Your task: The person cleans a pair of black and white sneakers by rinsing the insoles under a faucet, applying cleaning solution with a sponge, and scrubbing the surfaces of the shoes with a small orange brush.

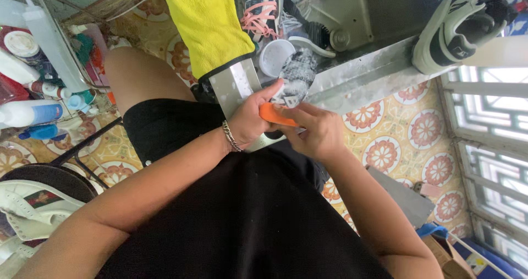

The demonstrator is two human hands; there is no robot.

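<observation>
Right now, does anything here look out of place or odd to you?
One thing: a black-and-white sneaker sits at the top right corner of the metal basin, tilted with part of it over the rim. The left hand and right hand grip an orange tool together. Nothing looks spilled or broken.

The orange brush (276,115) is a small flat piece with a smooth rounded back. It lies almost level, a little lower at its right end, and only its top shows, because fingers cover both ends. It sits just in front of the metal desk edge (352,83). The soapy shoe (297,76) is dark with white foam over it, so its exact shape is hard to tell. It lies tilted just behind the metal desk edge, directly above the orange brush, and it seems to touch the brush's upper side.
</observation>
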